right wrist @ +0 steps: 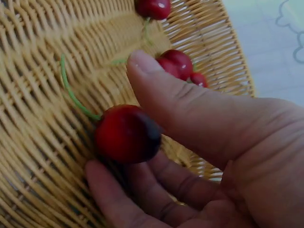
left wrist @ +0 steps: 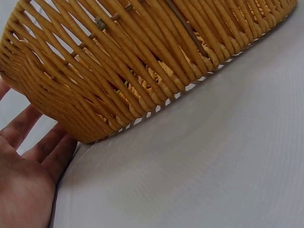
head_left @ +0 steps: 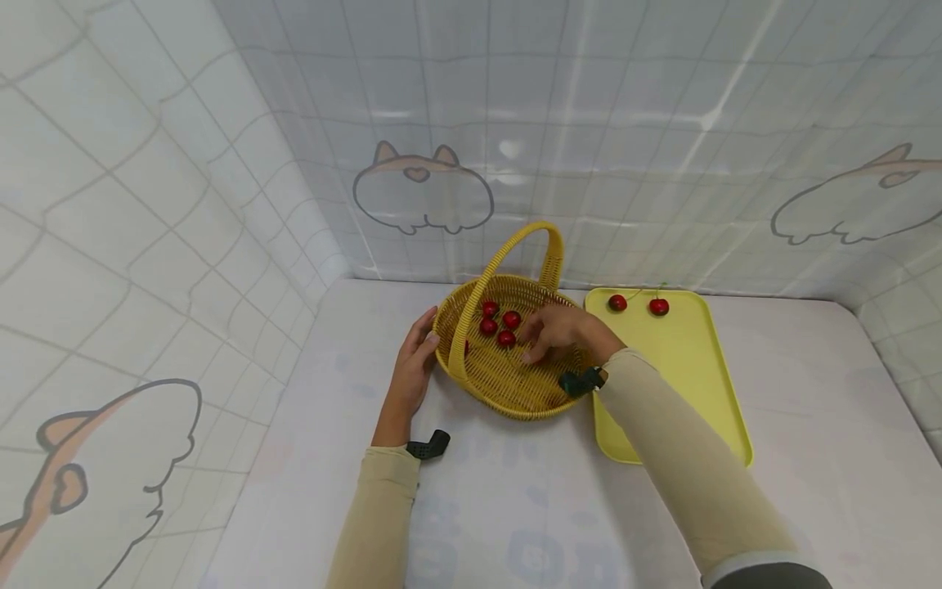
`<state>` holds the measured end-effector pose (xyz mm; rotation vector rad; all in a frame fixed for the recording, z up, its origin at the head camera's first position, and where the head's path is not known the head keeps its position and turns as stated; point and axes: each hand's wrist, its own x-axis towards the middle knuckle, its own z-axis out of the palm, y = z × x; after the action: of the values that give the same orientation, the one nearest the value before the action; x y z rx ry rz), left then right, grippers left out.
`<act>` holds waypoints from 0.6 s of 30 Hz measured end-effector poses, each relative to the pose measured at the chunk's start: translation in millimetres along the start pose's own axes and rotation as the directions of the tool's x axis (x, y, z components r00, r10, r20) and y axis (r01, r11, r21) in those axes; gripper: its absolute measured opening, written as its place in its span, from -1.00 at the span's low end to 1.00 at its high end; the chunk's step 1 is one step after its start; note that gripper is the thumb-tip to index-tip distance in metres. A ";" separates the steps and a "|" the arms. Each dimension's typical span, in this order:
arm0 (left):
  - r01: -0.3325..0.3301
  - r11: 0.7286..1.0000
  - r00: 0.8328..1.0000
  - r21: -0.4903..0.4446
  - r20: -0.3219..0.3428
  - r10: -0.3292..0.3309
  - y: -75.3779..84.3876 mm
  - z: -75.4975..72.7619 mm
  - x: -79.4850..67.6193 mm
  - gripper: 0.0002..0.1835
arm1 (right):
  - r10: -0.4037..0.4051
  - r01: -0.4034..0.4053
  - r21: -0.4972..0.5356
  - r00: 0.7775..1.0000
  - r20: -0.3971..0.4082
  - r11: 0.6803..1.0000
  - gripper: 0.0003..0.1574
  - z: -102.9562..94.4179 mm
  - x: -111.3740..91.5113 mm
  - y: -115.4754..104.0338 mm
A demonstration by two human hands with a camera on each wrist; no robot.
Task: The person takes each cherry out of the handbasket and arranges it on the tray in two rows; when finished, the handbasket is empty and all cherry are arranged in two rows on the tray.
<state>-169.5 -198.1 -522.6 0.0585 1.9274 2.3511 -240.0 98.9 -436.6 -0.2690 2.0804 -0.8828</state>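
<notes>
A yellow wicker basket (head_left: pixel 515 401) with a tall handle holds several red cherries (head_left: pixel 506 339). My left hand (head_left: pixel 417 360) rests against the basket's left side, its fingers extended along the outer wall in the left wrist view. Inside the basket is my right hand (head_left: pixel 555 327), thumb and fingers spread apart. Between them in the right wrist view lies a dark red cherry (right wrist: pixel 127 135) with a curved green stem; the thumb tip stands clear of it. More cherries (right wrist: pixel 175 64) sit beyond the thumb.
A yellow tray (head_left: pixel 677 368) lies right of the basket, under the right forearm. Two stemmed cherries (head_left: pixel 658 307) are near its back edge. A white cloth covers the table (head_left: pixel 294 458), with patterned curtains (head_left: pixel 633 164) behind and at the sides.
</notes>
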 end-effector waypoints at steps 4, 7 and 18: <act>0.006 1.000 1.000 0.006 -0.001 -0.006 0.0 -0.7 0.8 -0.45 | 0.005 -0.006 0.052 0.999 0.032 0.999 -0.40 -1.1 4.4 6.4; 0.012 1.000 1.000 0.007 -0.004 -0.011 -0.3 -1.0 1.3 -0.46 | -0.008 0.004 0.078 0.998 0.054 0.997 -0.44 -1.7 6.8 11.1; 0.004 1.000 1.000 -0.003 0.000 -0.004 0.4 0.0 0.3 -0.45 | -0.022 0.024 -0.051 0.999 0.036 0.998 -0.55 -1.6 11.3 14.8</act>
<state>-169.8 -198.1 -522.1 0.0535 1.9219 2.3517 -246.5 105.1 -453.0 -0.3344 2.0729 -0.8333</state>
